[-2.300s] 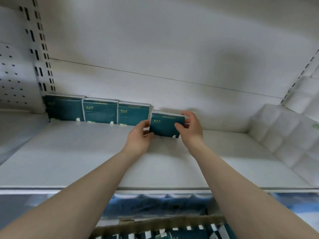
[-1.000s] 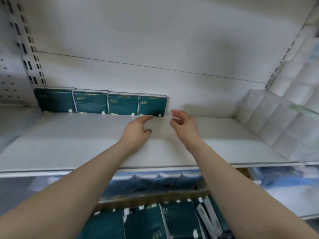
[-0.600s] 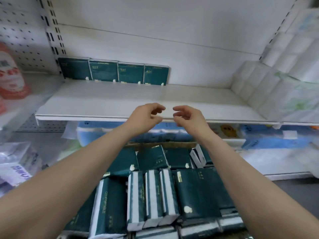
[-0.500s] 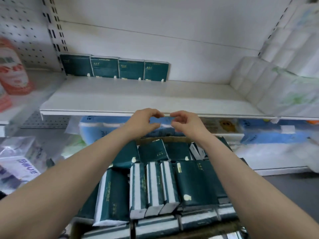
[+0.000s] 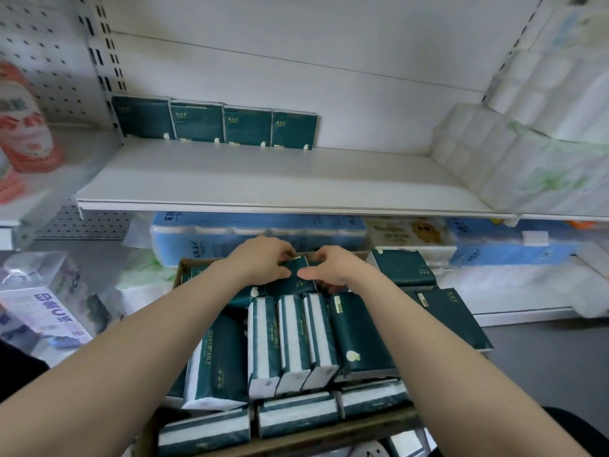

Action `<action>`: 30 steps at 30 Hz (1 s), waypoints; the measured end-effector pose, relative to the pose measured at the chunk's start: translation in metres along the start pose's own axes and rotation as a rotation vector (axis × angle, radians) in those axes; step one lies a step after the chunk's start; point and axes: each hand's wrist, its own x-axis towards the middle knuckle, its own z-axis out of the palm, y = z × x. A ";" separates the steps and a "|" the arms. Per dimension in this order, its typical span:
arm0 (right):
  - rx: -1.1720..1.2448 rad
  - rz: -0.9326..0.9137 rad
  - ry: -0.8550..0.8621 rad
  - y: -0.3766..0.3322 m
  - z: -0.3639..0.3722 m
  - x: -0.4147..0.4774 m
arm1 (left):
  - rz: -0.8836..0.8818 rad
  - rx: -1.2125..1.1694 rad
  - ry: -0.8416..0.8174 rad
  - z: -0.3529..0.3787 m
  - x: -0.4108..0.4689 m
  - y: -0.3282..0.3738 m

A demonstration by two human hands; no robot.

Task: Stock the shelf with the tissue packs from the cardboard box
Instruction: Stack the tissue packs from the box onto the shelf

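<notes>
At the far end of the cardboard box (image 5: 329,435), my left grip (image 5: 263,263) and right grip (image 5: 333,270) both curl round one tissue pack (image 5: 298,281). Up on the shelf (image 5: 263,183), four packs (image 5: 214,127) stand side by side; all against the back wall.

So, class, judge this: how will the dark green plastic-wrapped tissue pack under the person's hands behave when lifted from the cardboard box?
Probably soft rather than stiff: the dark green plastic-wrapped tissue pack has rounded, pillowy edges. Likely light, being tissue. Its glossy film may slip, so gripping with left hand and right hand seems sensible.
</notes>
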 end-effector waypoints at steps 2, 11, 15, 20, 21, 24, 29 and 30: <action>-0.019 0.013 0.003 -0.001 0.004 0.002 | -0.001 0.009 -0.006 0.002 0.000 -0.001; 0.287 0.040 0.099 0.003 -0.016 0.010 | 0.033 -0.276 0.124 -0.003 0.007 -0.004; 0.494 -0.086 0.129 -0.004 -0.049 -0.006 | 0.092 -0.442 0.232 -0.021 0.014 0.006; 0.497 -0.290 0.243 -0.014 -0.078 -0.018 | 0.122 -0.546 0.271 -0.044 0.018 0.025; 0.510 -0.312 0.269 -0.014 -0.080 -0.018 | 0.116 -0.573 0.286 -0.046 0.019 0.028; 0.596 -0.314 0.332 -0.011 -0.085 -0.016 | 0.082 -0.701 0.333 -0.050 0.026 0.029; 0.679 -0.183 0.207 0.005 -0.081 -0.007 | -0.045 -1.045 0.404 -0.053 0.036 0.030; 0.653 -0.159 0.173 0.007 -0.079 -0.006 | -0.064 -1.102 0.423 -0.053 0.038 0.031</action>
